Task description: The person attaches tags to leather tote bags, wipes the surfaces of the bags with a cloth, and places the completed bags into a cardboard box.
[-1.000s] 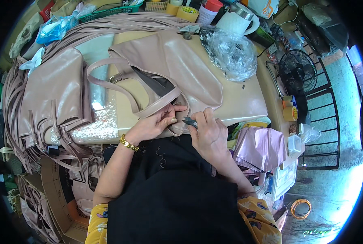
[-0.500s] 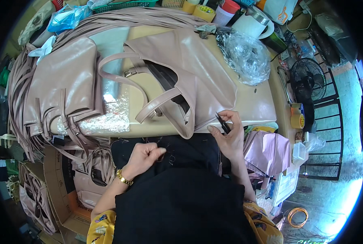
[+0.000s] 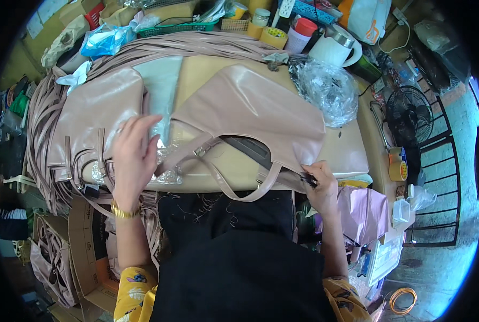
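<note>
A pinkish-beige leather handbag [image 3: 250,104] lies on the padded table top, its dark opening facing me and one buckled handle [image 3: 199,152] stretching left. At its near right corner, my right hand [image 3: 322,188] is closed around small black thread snips [image 3: 309,181], fingers against the bag's edge. My left hand [image 3: 132,161] is raised, fingers stretched and thumb apart, holding nothing. It is beside the left end of the buckled handle and partly covers a stack of matching bags [image 3: 100,102].
Long leather straps [image 3: 186,42] are heaped along the back and left. Crumpled clear plastic [image 3: 325,88] and a white kettle [image 3: 333,47] stand at the back right. A cardboard box [image 3: 82,241] with bags is lower left; pink material [image 3: 363,212] hangs at the right.
The handbag has turned, its opening now facing me and its handles shifted. My left hand has moved up and left from my lap and opened; the right still holds the snips, slightly lower right.
</note>
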### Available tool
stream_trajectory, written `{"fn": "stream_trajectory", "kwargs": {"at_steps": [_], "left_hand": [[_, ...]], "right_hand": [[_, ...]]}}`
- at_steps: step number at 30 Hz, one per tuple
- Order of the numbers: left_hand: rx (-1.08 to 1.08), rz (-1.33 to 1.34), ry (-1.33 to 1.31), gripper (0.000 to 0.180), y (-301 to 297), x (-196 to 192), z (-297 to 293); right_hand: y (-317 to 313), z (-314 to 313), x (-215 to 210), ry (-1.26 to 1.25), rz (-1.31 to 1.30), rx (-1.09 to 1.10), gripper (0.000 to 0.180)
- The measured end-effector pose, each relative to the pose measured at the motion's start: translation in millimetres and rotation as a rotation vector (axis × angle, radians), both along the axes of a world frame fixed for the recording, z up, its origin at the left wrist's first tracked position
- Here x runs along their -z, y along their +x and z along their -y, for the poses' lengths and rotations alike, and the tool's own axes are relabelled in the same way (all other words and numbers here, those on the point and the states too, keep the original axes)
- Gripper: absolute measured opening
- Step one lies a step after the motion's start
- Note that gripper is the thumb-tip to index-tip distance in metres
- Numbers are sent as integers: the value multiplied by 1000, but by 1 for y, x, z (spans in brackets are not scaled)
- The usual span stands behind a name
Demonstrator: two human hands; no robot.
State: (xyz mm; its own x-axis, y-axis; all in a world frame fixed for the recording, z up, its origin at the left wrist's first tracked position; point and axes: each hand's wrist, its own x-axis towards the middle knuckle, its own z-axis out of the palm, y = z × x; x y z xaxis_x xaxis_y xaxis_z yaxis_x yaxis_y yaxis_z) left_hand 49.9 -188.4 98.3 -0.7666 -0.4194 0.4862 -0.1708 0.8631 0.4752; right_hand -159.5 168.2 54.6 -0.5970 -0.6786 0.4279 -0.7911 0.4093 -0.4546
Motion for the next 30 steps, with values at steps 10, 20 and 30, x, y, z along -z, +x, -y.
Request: {"fn": "stream_trajectory", "kwargs": {"at_steps": [10, 20, 30], "left_hand": [[835, 290, 48, 83, -73, -18, -19], [-5, -8, -381, 49, -133, -28, 99], [642, -134, -248, 26, -200, 42, -160]], "right_hand": [[-13, 3, 22, -256, 106, 98, 24], [-94, 23, 41, -286, 753, 211, 36], [-34, 12, 59, -824, 482, 411, 31]]}}
